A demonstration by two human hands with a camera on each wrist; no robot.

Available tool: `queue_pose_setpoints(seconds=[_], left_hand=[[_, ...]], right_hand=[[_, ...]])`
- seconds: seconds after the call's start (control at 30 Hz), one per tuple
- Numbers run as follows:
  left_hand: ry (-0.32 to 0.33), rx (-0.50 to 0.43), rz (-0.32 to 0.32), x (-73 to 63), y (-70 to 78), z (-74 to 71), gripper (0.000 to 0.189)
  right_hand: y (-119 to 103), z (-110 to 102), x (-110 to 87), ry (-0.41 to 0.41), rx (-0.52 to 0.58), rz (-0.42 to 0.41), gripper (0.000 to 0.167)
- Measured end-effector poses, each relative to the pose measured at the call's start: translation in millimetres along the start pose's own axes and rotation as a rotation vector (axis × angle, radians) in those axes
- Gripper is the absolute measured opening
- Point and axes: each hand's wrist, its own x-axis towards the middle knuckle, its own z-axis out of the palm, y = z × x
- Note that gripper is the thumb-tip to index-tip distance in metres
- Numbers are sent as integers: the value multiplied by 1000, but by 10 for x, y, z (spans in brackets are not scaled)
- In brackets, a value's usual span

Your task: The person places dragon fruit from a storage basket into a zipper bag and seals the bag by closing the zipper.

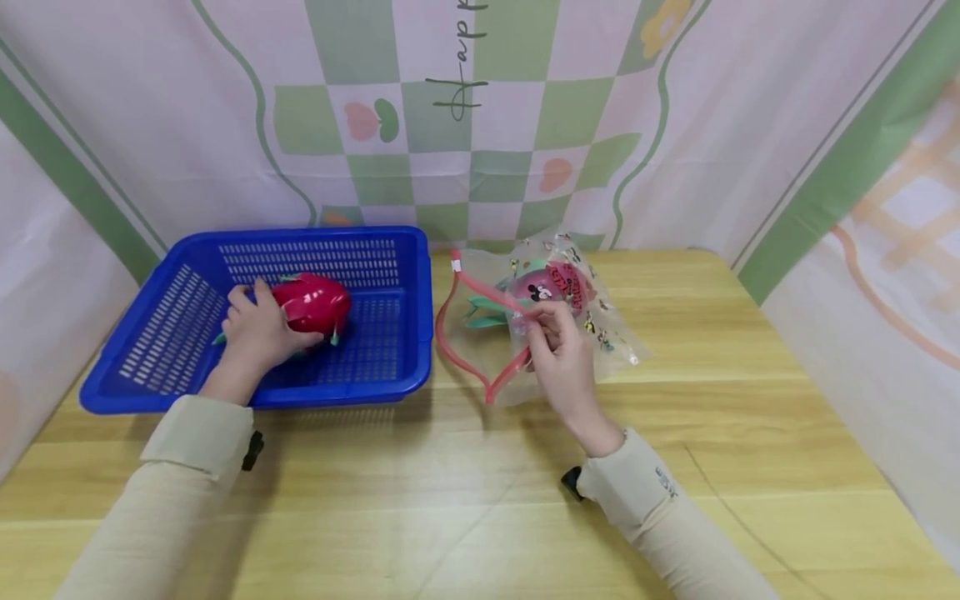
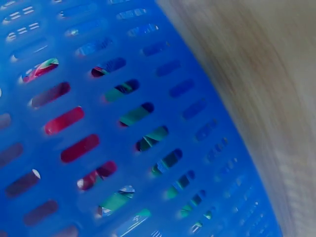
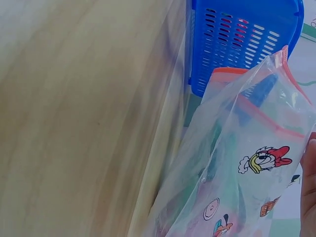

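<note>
Inside the blue plastic basket (image 1: 417, 333), my left hand (image 1: 258, 333) grips a shiny red dragon fruit (image 1: 318, 304) with green tips. Through the basket's slots, the left wrist view shows patches of its red (image 2: 80, 148) and green. My right hand (image 1: 564, 358) pinches the red-pink zip edge of a clear zip bag (image 1: 468, 354) printed with cartoon figures. The bag's mouth gapes toward the basket. A pinkish, round thing with green leaves (image 1: 487, 312) lies inside the bag, partly hidden by the print. Only the edge of my right hand shows in the right wrist view.
Basket and bag stand side by side on a wooden table (image 1: 465, 500), near its back edge. A patterned curtain (image 1: 510, 117) hangs close behind them, with more cloth on both sides. A white slider (image 1: 456, 265) sits at the bag's far corner.
</note>
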Motion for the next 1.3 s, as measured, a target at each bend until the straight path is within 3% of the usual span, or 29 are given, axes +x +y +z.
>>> queue_pose_setpoints(seconds=[0.33,0.57,0.77,0.97,1.3], left_hand=[[-104,-63,-51,4,-14,-14,103],[-187,-34,-20,22,-55,-11,113],[-163,-2,-17,16,-59,-18,113],[-128,-83,-54,-14,-2,-8,107],[-158,-148,-23,-5,12,30,106]], right_hand=[[-28,-12,18,23,-70,-25,23],[-31,2,14,-16,-43,-32,26],[-43,17,10,-42,-70,6,32],[-39,24,5,-41,-74,0,33],[-42,32,7,-50,-79,7,34]])
